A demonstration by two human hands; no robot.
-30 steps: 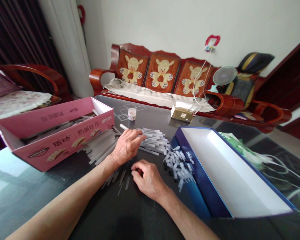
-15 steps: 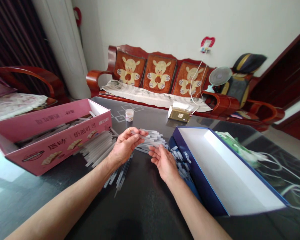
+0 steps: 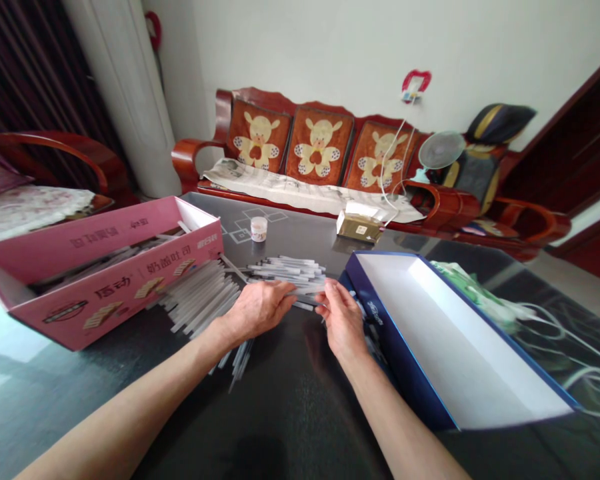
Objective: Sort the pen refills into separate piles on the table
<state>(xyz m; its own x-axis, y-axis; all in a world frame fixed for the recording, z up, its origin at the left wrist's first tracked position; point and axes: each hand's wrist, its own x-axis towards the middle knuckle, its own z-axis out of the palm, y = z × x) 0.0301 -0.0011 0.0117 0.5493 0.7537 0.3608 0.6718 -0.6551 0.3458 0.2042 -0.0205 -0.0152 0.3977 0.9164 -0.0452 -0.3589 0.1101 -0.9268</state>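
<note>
My left hand (image 3: 263, 307) is closed in a pinch, knuckles up, on one end of a thin translucent plastic tube (image 3: 307, 291). The thumb and fingers of my right hand (image 3: 344, 317) pinch its other end. Just beyond lies a loose pile of similar whitish tubes (image 3: 287, 268). Left of my left hand, a neat fan of pale tubes (image 3: 195, 297) rests against the pink box. Several darker thin sticks (image 3: 241, 363) with pale ends lie under my left wrist. More dark sticks (image 3: 373, 340) with pale ends are beside the blue box, partly hidden by my right hand.
On the left stands an open pink carton (image 3: 145, 283) with tubes inside. An open blue box (image 3: 460, 347) with a white interior is on the right. A small white tub (image 3: 259, 230) and a tissue pack (image 3: 359, 229) stand at the back of the dark table (image 3: 290, 427).
My left hand has turned palm down and come lower, nearer me. My right hand has moved slightly right, and its fingers have closed on the tube's end.
</note>
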